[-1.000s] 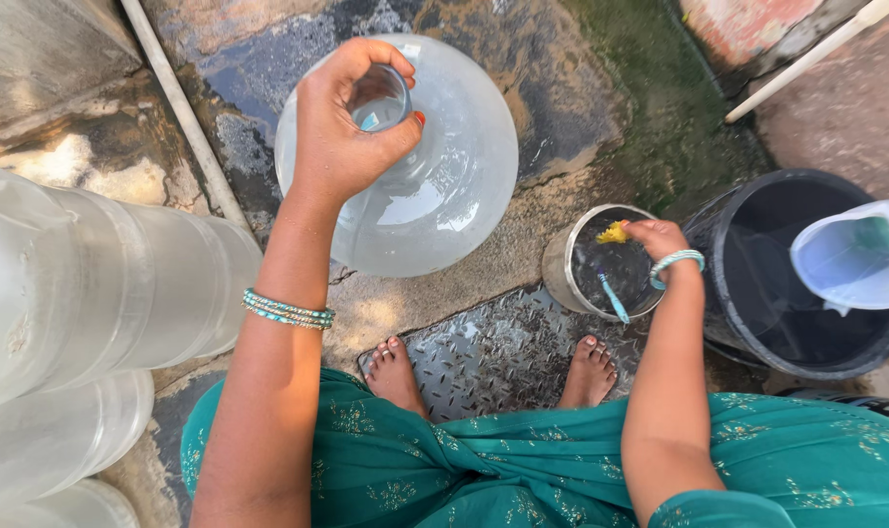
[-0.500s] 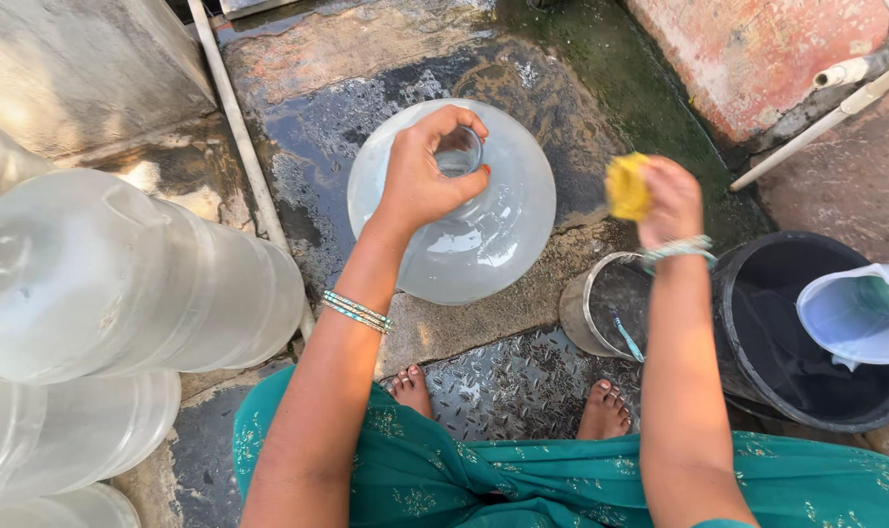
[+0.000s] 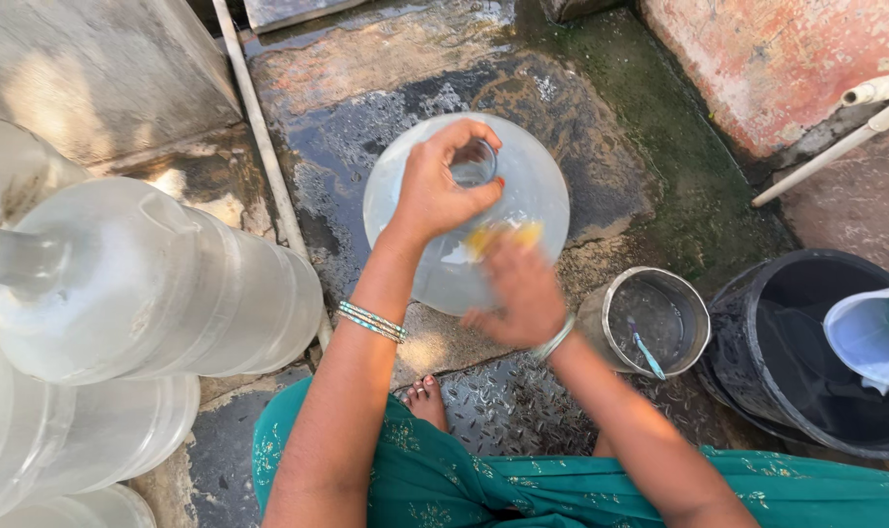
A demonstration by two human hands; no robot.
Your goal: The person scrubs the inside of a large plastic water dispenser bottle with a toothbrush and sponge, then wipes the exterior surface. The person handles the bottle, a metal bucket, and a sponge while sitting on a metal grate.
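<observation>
Head view: one person crouches over one big clear water jar on wet stone.

Stacked along the floor's left edge lie at least three clear jars (image 3: 151, 293), with one thin white pipe (image 3: 264, 147) running beside them. At the middle, the left hand (image 3: 435, 191) is curled tight around the neck of the clear water jar (image 3: 533, 186), which stands on the wet stone floor (image 3: 366, 78). Just below it, the right hand (image 3: 523, 293) is blurred; its fingers press one yellow scrubber (image 3: 503, 237) against the jar's shoulder. Further right stands one small steel pot (image 3: 694, 323), then one black bucket (image 3: 757, 323) holding one pale jug (image 3: 870, 337) at the right edge.
</observation>
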